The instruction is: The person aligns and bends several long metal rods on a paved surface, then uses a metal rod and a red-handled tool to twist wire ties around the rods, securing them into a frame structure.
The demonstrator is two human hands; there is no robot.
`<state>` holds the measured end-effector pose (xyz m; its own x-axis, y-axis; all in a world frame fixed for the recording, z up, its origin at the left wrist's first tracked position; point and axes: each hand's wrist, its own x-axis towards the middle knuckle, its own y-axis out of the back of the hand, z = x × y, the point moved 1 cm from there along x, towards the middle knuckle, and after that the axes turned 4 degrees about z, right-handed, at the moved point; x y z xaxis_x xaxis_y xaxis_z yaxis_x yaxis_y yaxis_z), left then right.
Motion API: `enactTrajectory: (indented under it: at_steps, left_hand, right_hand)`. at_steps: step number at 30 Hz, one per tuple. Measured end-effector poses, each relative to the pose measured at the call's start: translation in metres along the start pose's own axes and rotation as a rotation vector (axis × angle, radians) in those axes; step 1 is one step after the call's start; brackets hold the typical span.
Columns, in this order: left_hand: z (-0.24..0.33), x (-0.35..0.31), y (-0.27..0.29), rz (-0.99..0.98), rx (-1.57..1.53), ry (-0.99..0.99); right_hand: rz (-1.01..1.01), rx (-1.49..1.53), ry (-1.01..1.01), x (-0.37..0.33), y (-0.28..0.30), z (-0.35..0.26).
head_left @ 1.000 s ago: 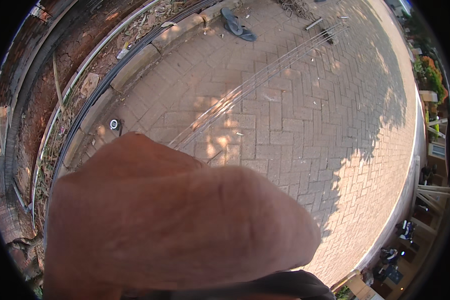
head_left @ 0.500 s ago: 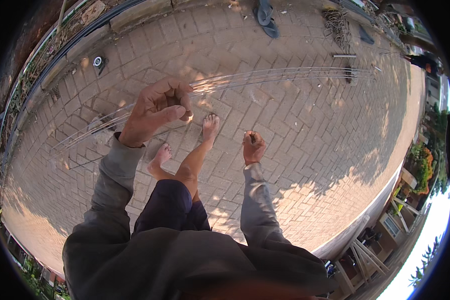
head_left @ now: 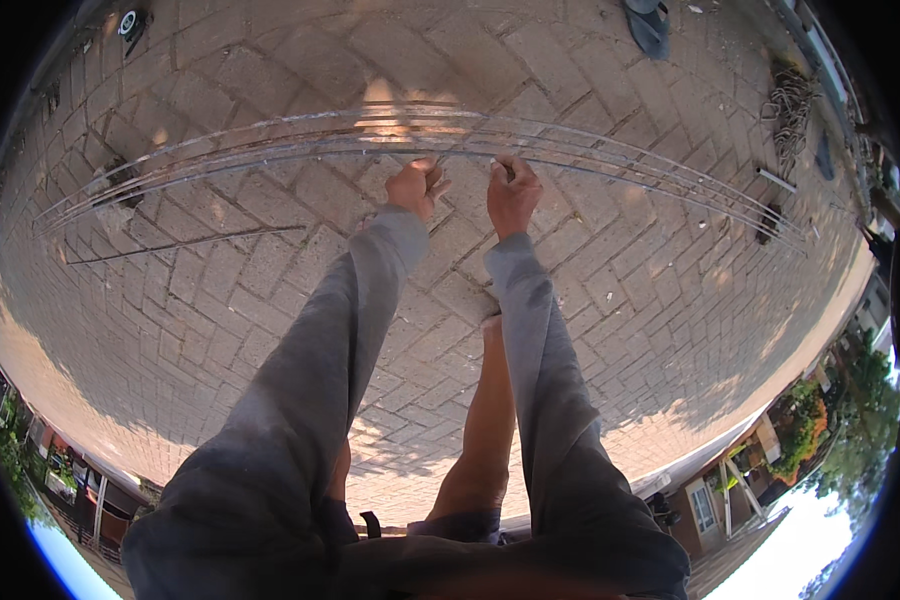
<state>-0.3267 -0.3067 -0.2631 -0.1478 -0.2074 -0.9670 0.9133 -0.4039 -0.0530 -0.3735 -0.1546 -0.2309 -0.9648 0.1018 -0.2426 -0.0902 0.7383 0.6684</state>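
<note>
Both of your arms extend toward 12 o'clock in grey sleeves. Your left hand and right hand are curled shut on the bundle of long steel rods (it spans the brick paving from 9 to 3 o'clock). Open paving lies all around; a loose thin rod sits at 9 o'clock.

open brick paving around, long steel rods crossing ahead, perhaps wire coil far right
</note>
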Motion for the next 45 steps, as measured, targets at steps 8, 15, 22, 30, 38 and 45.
enactTrajectory:
  at_steps: [8,15,22,30,38,45]
  left_hand:
    - [-0.031,0.035,0.002,-0.180,-0.194,-0.132]
    - [-0.026,0.023,-0.008,-0.022,-0.162,-0.179]
    - [-0.027,0.025,-0.007,-0.023,-0.095,-0.214]
    - [-0.028,0.045,0.008,-0.142,-0.079,-0.235]
    - [-0.025,0.042,0.003,-0.055,-0.028,-0.228]
    - [-0.028,0.043,0.007,-0.043,0.012,-0.262]
  right_hand:
    - [-0.114,-0.055,0.191,0.018,-0.030,0.028]
    - [-0.440,-0.494,0.284,0.000,-0.020,0.037]
    - [-0.216,-0.195,-0.067,-0.014,0.060,0.097]
    - [0.159,-0.175,0.039,0.067,0.086,0.114]
    - [0.015,-0.297,0.162,0.088,0.091,0.126]
    - [-0.136,-0.464,0.345,0.080,0.089,0.145]
